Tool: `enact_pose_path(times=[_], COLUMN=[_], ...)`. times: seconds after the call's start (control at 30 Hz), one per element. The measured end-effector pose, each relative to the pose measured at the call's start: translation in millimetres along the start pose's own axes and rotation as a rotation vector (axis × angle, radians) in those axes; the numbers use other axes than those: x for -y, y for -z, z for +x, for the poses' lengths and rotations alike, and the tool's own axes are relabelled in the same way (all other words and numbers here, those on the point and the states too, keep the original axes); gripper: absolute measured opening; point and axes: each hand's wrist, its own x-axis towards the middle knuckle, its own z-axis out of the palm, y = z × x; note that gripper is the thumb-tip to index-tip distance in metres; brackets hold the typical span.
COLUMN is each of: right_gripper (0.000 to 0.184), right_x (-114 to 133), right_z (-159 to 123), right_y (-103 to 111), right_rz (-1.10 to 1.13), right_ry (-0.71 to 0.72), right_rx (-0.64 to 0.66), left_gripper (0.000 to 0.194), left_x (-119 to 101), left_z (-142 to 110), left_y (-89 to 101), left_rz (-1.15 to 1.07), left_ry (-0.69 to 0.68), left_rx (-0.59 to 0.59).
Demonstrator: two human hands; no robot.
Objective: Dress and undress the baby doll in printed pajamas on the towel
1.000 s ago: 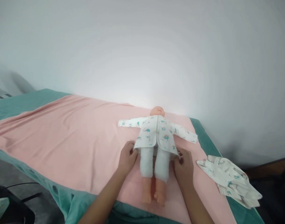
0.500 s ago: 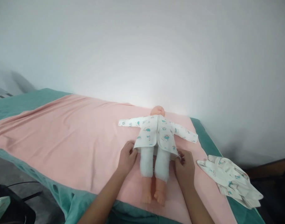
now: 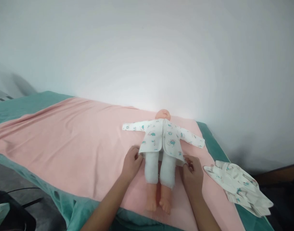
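Observation:
A baby doll [image 3: 151, 170] lies on its back, head toward the wall and bare feet toward me. It wears a white long-sleeved baby jacket [image 3: 153, 134] with a teal print, sleeves spread to both sides and front edges meeting down the middle. White cloth covers its legs to the lower shins. My left hand [image 3: 132, 163] is closed on the jacket's lower left corner, beside the doll's hip. At the lower right corner, my right hand [image 3: 193, 173] pinches the hem. Both hands' fingertips are partly hidden by the cloth.
A pink sheet [image 3: 77, 144] lies under the doll, over a green cover [image 3: 204, 131]. Folded printed baby clothing [image 3: 240, 186] rests at the right edge. A pale wall [image 3: 147, 54] rises behind. Lower left, a black object [image 3: 17, 211] stands on the floor.
My right hand has shifted slightly right with the jacket's corner. The left hand and the doll are almost unmoved.

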Motion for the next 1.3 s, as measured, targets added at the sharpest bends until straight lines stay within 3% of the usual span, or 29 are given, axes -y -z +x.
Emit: enact_pose_path(times=[0.17, 0.3, 0.43, 0.53, 0.63, 0.8, 1.0, 1.17, 1.3], right_gripper=[0.025, 0.027, 0.026, 0.018, 0.015, 0.02, 0.02, 0.014, 0.016], right_x=[-5, -6, -12, -22, -28, -22, -21, -39, -53], right_z=[5, 33, 72, 96, 108, 119, 147, 160, 157], right_y=[2, -10, -31, -43, -53, -65, -73, -82, -88], right_rz=[0.25, 0.499, 0.754, 0.792, 0.778, 0.745, 0.698, 0.636, 0.65], right_ry=[-0.227, -0.46, -0.662, -0.829, -0.905, -0.922, -0.728, -0.656, -0.568], right_rx=[-0.143, -0.118, -0.041, -0.006, 0.042, 0.094, 0.137, -0.04, -0.022], left_gripper=[0.044, 0.033, 0.036, 0.035, 0.035, 0.045, 0.049, 0.047, 0.047], left_x=[5, 10, 6, 2, 5, 21, 21, 20, 20], left_z=[7, 26, 51, 72, 92, 122, 153, 173, 177], left_y=[2.2, -2.3, -13.7, -23.0, -32.2, -47.0, -61.7, -67.7, -69.6], left_rz=[-0.376, -0.661, -0.817, -0.96, -1.098, -1.204, -1.252, -1.274, -1.255], left_ry=[0.097, 0.29, 0.355, 0.348, 0.406, 0.524, 0.504, 0.52, 0.56], left_rx=[0.009, 0.018, 0.081, 0.154, 0.216, 0.316, 0.354, 0.388, 0.391])
